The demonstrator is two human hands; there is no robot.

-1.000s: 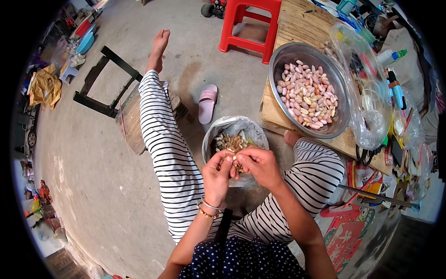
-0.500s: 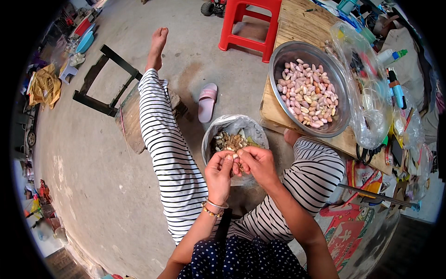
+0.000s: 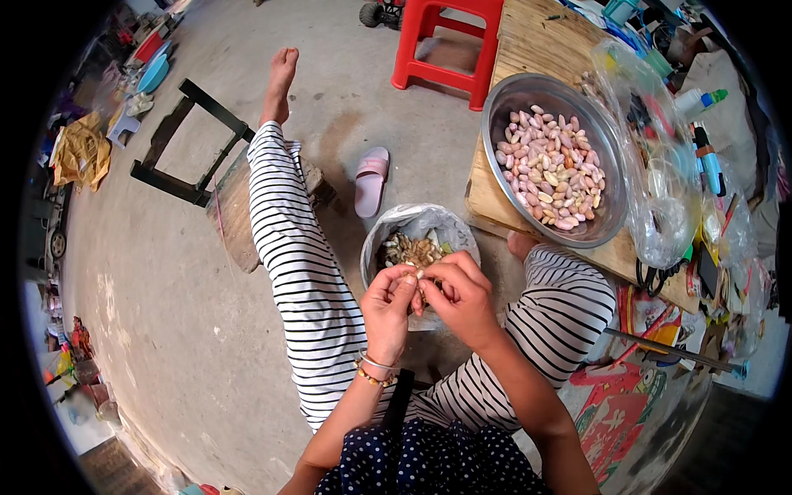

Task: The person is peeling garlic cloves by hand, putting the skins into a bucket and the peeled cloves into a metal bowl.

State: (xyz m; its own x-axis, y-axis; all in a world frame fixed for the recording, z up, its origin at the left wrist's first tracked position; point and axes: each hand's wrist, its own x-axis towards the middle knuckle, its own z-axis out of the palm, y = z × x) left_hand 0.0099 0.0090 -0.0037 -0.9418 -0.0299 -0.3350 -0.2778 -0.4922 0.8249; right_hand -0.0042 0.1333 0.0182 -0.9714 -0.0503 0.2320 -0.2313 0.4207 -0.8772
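My left hand (image 3: 388, 301) and my right hand (image 3: 458, 297) meet over a bag-lined bucket (image 3: 452, 227) between my legs. Their fingertips pinch a small pale piece, apparently a peanut (image 3: 419, 275); part of it is hidden by the fingers. Broken shells and debris (image 3: 412, 247) lie in the bucket. To the upper right, a steel bowl (image 3: 612, 206) full of pinkish shelled peanuts (image 3: 549, 165) rests on a wooden table (image 3: 528, 37).
A red stool (image 3: 445, 74) stands ahead near a pink slipper (image 3: 371, 186). My left leg stretches over a low wooden board (image 3: 231, 214) beside a dark chair frame (image 3: 165, 173). Plastic bags (image 3: 660, 190) and clutter crowd the table's right; more clutter lines the left.
My right hand's fingers have curled and shifted higher around the small piece. My left hand stays nearly in place, still pinching. The surroundings are otherwise much the same.
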